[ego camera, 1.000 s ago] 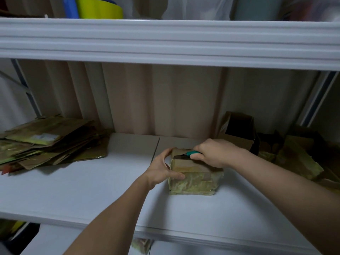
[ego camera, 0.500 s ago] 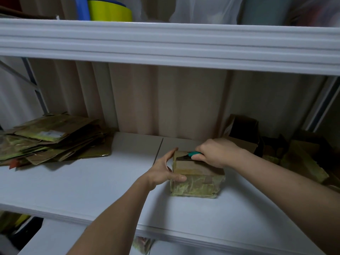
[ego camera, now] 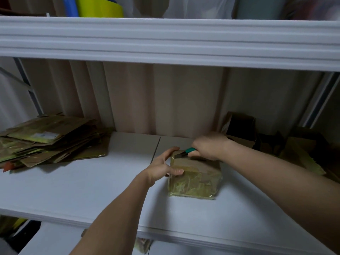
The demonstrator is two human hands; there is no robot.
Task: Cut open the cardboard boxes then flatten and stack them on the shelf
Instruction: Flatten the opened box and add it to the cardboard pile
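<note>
Matt brown cardboard box (ego camera: 195, 173) under glossy crinkled tape, on a smooth white shelf (ego camera: 73, 190).

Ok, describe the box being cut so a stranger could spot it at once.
On the white middle shelf, between the flattened cardboard pile at left and the open boxes at right, stands one small taped box. It alone is sealed, wrapped in shiny yellowish tape, with both hands on it.
</note>
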